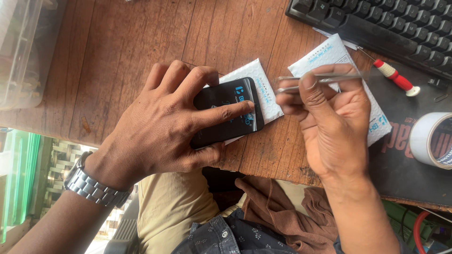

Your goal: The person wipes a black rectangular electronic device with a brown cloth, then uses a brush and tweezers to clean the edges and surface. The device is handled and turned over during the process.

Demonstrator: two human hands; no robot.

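Observation:
My left hand [165, 124] presses down on a black smartphone [226, 113] that lies on a white padded packet [261, 87] on the wooden table [117, 56]. Its index finger stretches across the phone's screen to the right edge. My right hand [332, 120] is just right of the phone and pinches metal tweezers [301, 81] between thumb and fingers, tips pointing left toward the phone's top corner. A second white packet [329, 54] lies under that hand.
A black keyboard [391, 23] runs along the top right. A red-handled screwdriver [395, 77] and a roll of white tape [431, 138] sit on a black mat [405, 169] at right. A clear plastic box [23, 47] stands at top left. A brown cloth [282, 207] rests on my lap.

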